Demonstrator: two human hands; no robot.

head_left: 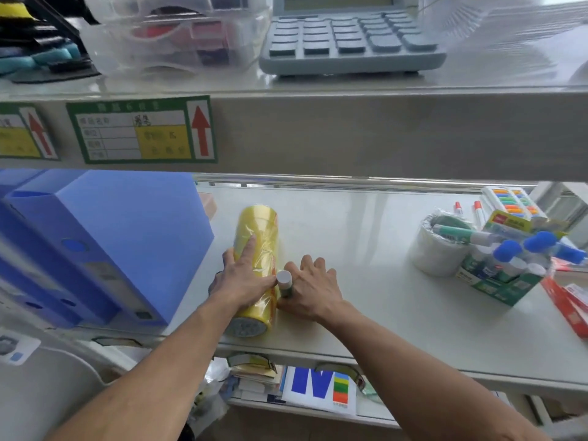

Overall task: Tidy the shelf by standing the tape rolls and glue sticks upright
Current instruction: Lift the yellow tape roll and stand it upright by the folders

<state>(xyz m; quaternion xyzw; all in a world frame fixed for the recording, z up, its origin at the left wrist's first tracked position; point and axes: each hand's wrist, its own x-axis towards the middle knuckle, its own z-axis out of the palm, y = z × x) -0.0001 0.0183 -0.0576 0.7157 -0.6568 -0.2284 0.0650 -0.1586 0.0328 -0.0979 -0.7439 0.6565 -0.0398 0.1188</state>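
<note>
Left hand (pixel 245 281) presses flat on a lying yellow tape stack (pixel 256 249); right hand (pixel 313 289) pinches an upright glue stick (pixel 284 283) on the shelf (pixel 381 313).

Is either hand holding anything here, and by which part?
The left hand presses on the side of the yellow shrink-wrapped tape stack lying down. The right hand grips the white-capped glue stick by its lower body.

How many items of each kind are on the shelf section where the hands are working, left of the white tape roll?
Blue file boxes: 2
Yellow tape stack, lying on its side: 1
Glue stick, white cap: 1
Total: 4
</note>
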